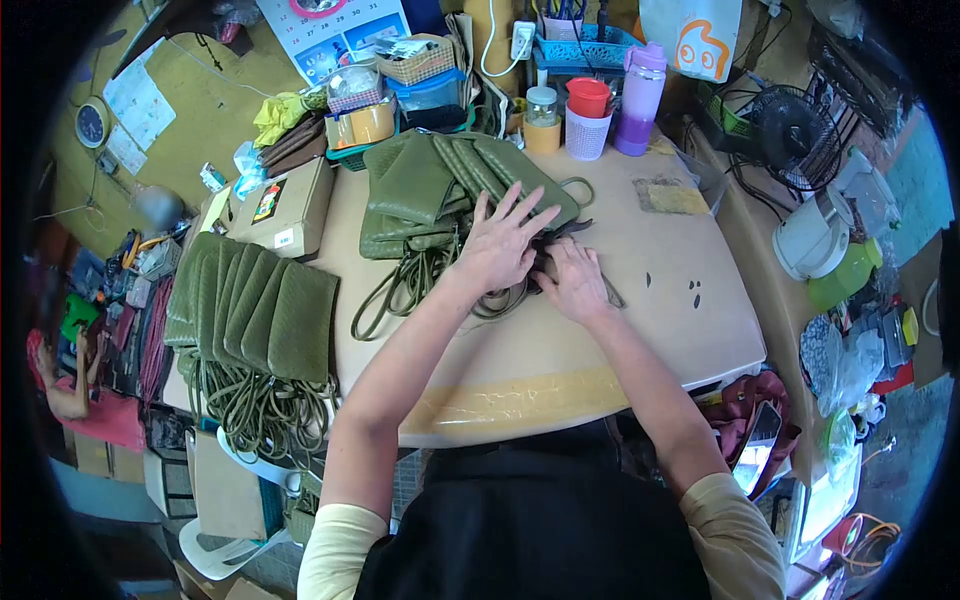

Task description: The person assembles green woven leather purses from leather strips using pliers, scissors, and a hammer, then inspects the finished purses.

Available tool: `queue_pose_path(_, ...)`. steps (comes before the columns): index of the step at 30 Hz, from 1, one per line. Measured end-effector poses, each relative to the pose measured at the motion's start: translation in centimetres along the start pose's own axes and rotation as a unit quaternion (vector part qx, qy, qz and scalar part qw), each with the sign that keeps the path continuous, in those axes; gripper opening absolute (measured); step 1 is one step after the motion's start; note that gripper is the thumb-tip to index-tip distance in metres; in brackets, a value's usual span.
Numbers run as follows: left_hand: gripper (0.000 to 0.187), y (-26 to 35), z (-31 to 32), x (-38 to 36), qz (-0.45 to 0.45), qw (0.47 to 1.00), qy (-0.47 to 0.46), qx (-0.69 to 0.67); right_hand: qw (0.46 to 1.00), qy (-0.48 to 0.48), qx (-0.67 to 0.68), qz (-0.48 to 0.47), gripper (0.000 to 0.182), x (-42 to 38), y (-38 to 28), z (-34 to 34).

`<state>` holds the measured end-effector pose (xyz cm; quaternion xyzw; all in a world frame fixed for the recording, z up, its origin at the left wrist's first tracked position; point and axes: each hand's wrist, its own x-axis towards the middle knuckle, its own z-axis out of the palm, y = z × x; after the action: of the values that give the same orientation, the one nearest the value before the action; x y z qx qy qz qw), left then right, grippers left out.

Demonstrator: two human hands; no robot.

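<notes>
Two stacks of green, leather-like bags with long thin straps lie on the worktable. My left hand (500, 245) is open, fingers spread, over the near right side of the back stack of bags (415, 190). Close beside it, my right hand (575, 280) has its fingers bent and drawn together at a dark piece by the stack's edge; what it grips is hidden. Loose straps (400, 290) spill below the left hand. At the left, the other stack of bags (255, 310) is fanned out, its straps (265, 410) bunched at the table edge.
A cardboard box (290, 210) sits behind the left stack. Along the back stand baskets (415, 60), a jar (542, 120), a red-lidded cup (587, 125) and a purple bottle (640, 100). A fan (795, 135) is at right. Another person (85, 390) is at far left.
</notes>
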<state>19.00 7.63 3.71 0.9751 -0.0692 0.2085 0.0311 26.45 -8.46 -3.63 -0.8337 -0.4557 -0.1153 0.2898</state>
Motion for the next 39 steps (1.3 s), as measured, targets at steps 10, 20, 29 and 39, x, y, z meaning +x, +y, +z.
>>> queue_pose_path(10, 0.078, -5.9, 0.0, -1.2, 0.041, 0.985, -0.159, 0.051, 0.999, -0.032, 0.036, 0.000, 0.033, -0.9, -0.5, 0.2)
queue_pose_path(20, 0.057, -2.8, 0.8, 2.1, -0.109, 0.989, -0.096, -0.025, 0.998, 0.019, -0.031, 0.051, 0.033, -2.5, 0.0, -0.2)
queue_pose_path(29, 0.032, -4.6, 7.1, 6.7, -0.024, 0.998, 0.048, 0.012, 0.998, 0.038, -0.027, 0.030, 0.023, -1.0, -0.2, 0.8)
queue_pose_path(39, 0.024, -0.9, -10.2, -0.2, 0.000, 0.842, 0.494, -0.215, 0.998, 0.020, -0.056, -0.009, 0.030, -1.1, -0.5, 0.2)
